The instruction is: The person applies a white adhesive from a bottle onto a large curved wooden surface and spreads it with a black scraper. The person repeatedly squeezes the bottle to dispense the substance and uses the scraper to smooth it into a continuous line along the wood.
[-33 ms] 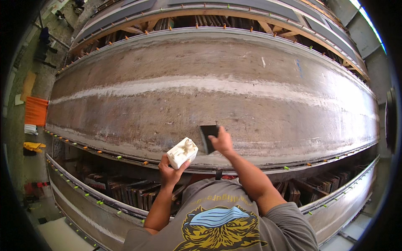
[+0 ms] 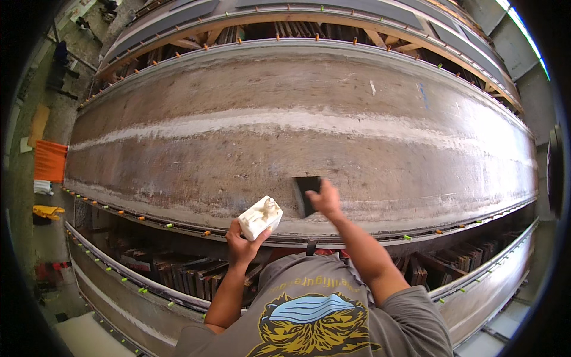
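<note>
Black flat rectangular pad (image 2: 307,194), partly hidden under right hand (image 2: 326,201), pressed on rough, streaked brown surface (image 2: 238,149). White lumpy plastic jug (image 2: 260,218) gripped in left hand (image 2: 241,244).

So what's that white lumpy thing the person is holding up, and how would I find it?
Find the long brown curved slab stretching across the picture. At its near edge, the person's left hand holds up a white blocky lump. It is the only pale thing there; the right hand presses a flat black pad against the slab instead.
</note>
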`<action>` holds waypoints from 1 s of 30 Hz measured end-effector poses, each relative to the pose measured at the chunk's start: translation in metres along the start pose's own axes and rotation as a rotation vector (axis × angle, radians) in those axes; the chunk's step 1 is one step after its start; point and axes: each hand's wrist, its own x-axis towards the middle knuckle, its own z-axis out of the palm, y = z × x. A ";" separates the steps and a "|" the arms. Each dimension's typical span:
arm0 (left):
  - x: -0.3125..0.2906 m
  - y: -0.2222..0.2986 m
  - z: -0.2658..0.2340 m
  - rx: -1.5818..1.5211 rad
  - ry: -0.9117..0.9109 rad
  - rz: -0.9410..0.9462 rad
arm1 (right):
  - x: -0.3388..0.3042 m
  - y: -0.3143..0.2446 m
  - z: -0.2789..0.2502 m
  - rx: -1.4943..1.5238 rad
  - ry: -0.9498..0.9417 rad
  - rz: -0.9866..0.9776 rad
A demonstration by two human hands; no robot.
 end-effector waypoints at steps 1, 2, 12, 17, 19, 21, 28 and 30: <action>0.002 0.001 -0.001 -0.004 -0.013 -0.005 | 0.006 0.024 -0.032 -0.053 0.073 -0.036; 0.005 0.001 0.001 -0.011 -0.029 0.011 | 0.009 0.050 -0.065 -0.121 0.122 0.059; 0.035 -0.011 0.046 0.067 -0.221 0.169 | -0.004 0.035 -0.104 -0.058 0.092 0.084; 0.039 0.008 0.085 0.157 -0.282 0.263 | -0.014 0.055 -0.077 -0.021 -0.005 0.099; 0.035 0.015 0.100 0.134 -0.305 0.254 | -0.004 0.104 -0.119 0.033 0.132 0.152; 0.031 0.019 0.116 0.173 -0.321 0.265 | -0.003 0.150 -0.182 0.045 0.243 0.190; 0.025 0.081 0.204 0.386 -0.434 0.362 | -0.065 0.236 -0.318 0.128 0.556 0.152; 0.027 0.105 0.237 0.499 -0.541 0.401 | -0.081 0.278 -0.333 0.241 0.655 0.275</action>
